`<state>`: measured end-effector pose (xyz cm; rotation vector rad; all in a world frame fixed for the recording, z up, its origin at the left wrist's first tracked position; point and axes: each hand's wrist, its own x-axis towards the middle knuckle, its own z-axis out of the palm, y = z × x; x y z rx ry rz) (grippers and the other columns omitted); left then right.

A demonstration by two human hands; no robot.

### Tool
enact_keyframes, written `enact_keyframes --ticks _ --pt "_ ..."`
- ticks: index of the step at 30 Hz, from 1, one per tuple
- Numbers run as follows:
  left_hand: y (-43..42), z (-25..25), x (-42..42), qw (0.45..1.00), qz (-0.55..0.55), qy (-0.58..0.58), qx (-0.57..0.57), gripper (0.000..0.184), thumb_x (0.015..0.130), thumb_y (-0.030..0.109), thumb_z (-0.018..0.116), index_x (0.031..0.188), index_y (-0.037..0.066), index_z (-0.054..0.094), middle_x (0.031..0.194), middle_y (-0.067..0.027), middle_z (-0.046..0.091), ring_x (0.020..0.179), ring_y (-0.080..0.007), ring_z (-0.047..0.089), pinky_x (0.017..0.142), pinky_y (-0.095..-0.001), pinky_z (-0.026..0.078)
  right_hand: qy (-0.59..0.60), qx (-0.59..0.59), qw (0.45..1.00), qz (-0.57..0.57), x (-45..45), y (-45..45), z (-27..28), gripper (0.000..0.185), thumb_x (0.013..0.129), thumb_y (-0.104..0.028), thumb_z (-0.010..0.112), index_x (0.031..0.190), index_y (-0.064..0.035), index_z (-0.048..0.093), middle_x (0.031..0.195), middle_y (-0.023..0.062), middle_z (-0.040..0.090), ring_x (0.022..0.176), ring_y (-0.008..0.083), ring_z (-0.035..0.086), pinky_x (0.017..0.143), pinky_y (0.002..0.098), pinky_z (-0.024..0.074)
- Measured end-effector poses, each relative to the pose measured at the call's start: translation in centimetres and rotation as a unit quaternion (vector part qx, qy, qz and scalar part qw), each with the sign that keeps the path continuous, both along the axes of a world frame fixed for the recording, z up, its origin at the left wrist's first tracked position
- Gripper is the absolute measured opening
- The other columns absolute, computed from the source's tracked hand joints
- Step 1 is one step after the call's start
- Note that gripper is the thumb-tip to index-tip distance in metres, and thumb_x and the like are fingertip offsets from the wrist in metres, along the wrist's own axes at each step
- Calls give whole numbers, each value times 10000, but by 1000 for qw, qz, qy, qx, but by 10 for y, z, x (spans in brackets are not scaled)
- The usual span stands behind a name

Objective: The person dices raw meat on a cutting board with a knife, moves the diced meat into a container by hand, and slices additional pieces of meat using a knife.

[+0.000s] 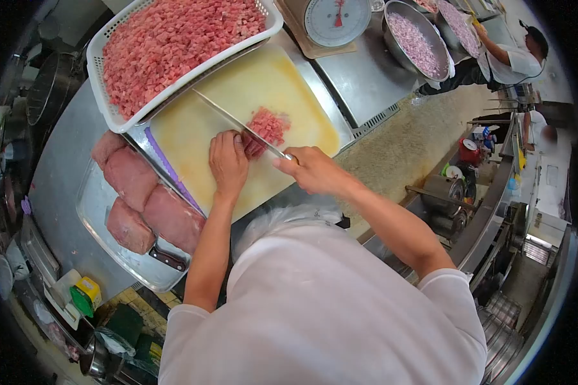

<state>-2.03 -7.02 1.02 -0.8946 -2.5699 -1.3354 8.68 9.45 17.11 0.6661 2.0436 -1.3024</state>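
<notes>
A long knife (223, 113) is in my right hand (316, 172), its fingers wrapped round the handle. The blade slants to the upper left across the cutting board (289, 80). My left hand (228, 159) has its fingertips bent down on a piece of raw meat (253, 149), close beside the blade, which partly hides the meat. Just past the blade lies a small heap of diced meat (268, 123) on the board.
A white basket (273, 19) full of diced meat stands beyond the board. Large meat slabs (130, 178) and another knife (168, 258) lie on a metal tray (90, 199) at left. A dial scale (335, 19) and bowls (417, 40) stand at the back. Co-workers (520, 63) are at right.
</notes>
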Motion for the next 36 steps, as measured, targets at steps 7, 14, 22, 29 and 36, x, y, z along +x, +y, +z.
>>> enact_keyframes --ticks 7,14,22,29,36 --pt "-7 -14 6 999 10 4 -52 112 923 1 572 1015 -7 635 957 -193 635 922 -412 586 830 -506 464 172 72 982 31 4 -19 -87 559 1051 -467 570 1179 70 656 908 309 706 925 454 713 850 513 538" --pt "-21 -6 2 1000 -6 -14 5 121 883 58 577 987 27 630 925 -167 614 905 -392 576 815 -518 440 82 18 996 14 14 -17 -13 545 1053 -441 562 1161 85 651 922 322 705 935 514 682 858 539 533" --pt "-30 -16 7 998 -3 22 -64 125 875 75 602 984 25 637 922 -161 610 907 -385 568 824 -497 432 198 58 978 26 -2 -22 -76 493 1051 -432 588 1157 41 677 837 285 685 864 418 699 797 491 525" --pt "-24 -11 14 996 27 14 -81 128 862 41 600 982 26 644 947 -161 631 926 -384 579 851 -489 435 160 76 984 36 13 -30 -58 526 1043 -450 567 1095 65 658 857 299 702 901 487 693 839 539 528" --pt "-31 -14 11 1000 20 1 -4 131 831 49 620 960 35 639 915 -149 606 892 -369 560 830 -475 429 125 53 989 61 -2 -20 -34 496 1051 -444 555 1175 27 651 915 303 704 940 484 690 866 551 523"
